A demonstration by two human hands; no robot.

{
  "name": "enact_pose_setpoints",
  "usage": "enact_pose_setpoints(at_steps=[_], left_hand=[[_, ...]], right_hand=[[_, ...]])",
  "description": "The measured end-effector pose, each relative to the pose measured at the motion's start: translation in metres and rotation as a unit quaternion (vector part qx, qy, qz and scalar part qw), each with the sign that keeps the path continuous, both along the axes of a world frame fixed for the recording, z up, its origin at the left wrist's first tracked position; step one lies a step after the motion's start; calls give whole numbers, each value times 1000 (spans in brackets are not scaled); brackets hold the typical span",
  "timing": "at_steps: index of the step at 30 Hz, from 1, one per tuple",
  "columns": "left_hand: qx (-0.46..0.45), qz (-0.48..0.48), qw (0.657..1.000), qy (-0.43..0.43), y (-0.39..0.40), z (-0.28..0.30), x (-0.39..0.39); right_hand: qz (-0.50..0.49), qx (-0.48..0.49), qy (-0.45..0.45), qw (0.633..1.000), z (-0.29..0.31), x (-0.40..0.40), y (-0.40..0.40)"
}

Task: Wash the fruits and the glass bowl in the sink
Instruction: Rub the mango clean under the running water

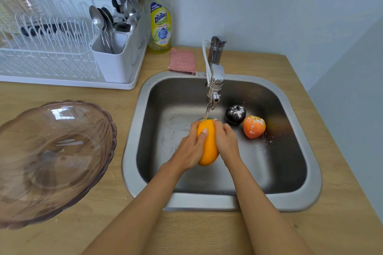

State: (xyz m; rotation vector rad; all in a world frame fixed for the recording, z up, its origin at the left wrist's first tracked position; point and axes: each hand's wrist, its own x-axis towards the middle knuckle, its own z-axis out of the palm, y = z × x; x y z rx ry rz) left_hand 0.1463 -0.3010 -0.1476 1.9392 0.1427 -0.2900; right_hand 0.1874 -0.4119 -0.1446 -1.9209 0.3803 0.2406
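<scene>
An orange-yellow mango [208,147] is held over the steel sink [310,172] under a thin stream of water from the tap [215,83]. My left hand [191,147] grips its left side with the thumb across the top. My right hand [226,141] grips its right side. A dark plum [235,114] and an orange-red fruit [253,126], both flecked with white powder, lie on the sink floor to the right. The tinted glass bowl [51,159] stands on the wooden counter left of the sink.
A white dish rack [51,56] with a cutlery holder [114,60] full of spoons stands at the back left. A dish soap bottle [160,27] and a pink scrub pad [182,60] sit behind the sink. A wall lies close on the right.
</scene>
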Motion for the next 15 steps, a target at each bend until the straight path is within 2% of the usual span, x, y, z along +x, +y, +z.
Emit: enact_pose_setpoints(at_steps=[3,7,10,15], left_hand=[[-4,26,1000,-3,-2,0,1],[5,93,996,9,1,0,7],[4,110,994,29,1,-3,10],[-7,156,986,57,-1,0,6]], right_hand=[[16,18,-12,1000,0,-1,2],[66,-27,-82,994,5,-10,5],[76,-56,-113,989,6,-15,6],[103,-53,-92,989,7,-24,4]])
